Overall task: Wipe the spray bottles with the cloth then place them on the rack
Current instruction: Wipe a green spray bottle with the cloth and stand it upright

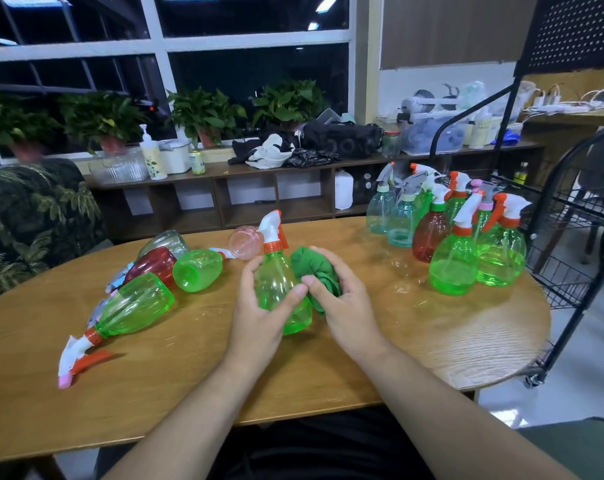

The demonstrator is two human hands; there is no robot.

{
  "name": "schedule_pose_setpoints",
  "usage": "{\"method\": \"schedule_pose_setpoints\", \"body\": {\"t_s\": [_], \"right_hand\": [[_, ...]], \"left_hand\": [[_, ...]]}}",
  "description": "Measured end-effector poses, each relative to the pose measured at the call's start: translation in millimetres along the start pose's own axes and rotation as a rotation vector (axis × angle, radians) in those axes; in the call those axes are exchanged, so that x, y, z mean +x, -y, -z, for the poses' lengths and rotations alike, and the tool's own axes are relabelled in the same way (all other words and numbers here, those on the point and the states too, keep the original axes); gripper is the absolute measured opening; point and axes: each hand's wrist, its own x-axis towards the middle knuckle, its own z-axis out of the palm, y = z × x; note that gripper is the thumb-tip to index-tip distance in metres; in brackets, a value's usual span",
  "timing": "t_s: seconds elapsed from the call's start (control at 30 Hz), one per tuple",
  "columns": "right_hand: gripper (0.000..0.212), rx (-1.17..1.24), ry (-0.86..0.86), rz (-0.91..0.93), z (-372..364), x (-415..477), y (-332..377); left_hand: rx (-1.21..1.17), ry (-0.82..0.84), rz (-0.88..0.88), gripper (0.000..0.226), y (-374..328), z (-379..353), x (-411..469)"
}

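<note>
Centre frame: bottle (280, 285) gripped by left hand (259, 306), cloth (314, 268) bunched in right hand (342, 299), pressed to its side. Left: lying bottles (134, 306), likely unwiped. Right: upright group (453, 265) beside rack (570, 237); none visibly racked.

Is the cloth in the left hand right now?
No, the right hand holds the green cloth against the green spray bottle, which the left hand grips.

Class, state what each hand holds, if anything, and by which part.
The left hand grips the green spray bottle round its body. The right hand holds the bunched green cloth, pressed against that bottle's side.
</note>
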Motion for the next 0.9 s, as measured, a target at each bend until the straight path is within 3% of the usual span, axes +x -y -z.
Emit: {"method": "schedule_pose_setpoints", "body": {"t_s": [0.2,0.33,0.47,0.7,0.83,0.9], "right_hand": [[0.054,-0.024,0.102,-0.003,0.1,-4.2,-3.7],[0.054,-0.104,-0.098,0.121,-1.2,4.3,5.5],[0.055,-0.390,-0.226,0.331,8.0,43.4,21.4],[0.052,-0.729,0.066,0.554,0.4,56.5,22.4],[0.048,-0.869,0.164,0.706,5.1,61.8,21.4],[0.048,-0.883,0.170,0.706,7.6,66.7,23.4]], "left_hand": [[-0.037,-0.050,-0.056,0.057,-3.9,10.5,3.0],[-0.140,-0.028,-0.022,0.058,-5.2,13.4,7.0],[-0.258,0.063,0.069,0.056,-6.3,12.4,5.8],[-0.368,0.075,0.177,0.058,-3.8,11.4,5.3],[-0.339,0.099,0.209,0.067,0.7,10.7,6.7],[-0.366,0.092,0.199,0.061,1.1,9.9,6.7]]}}
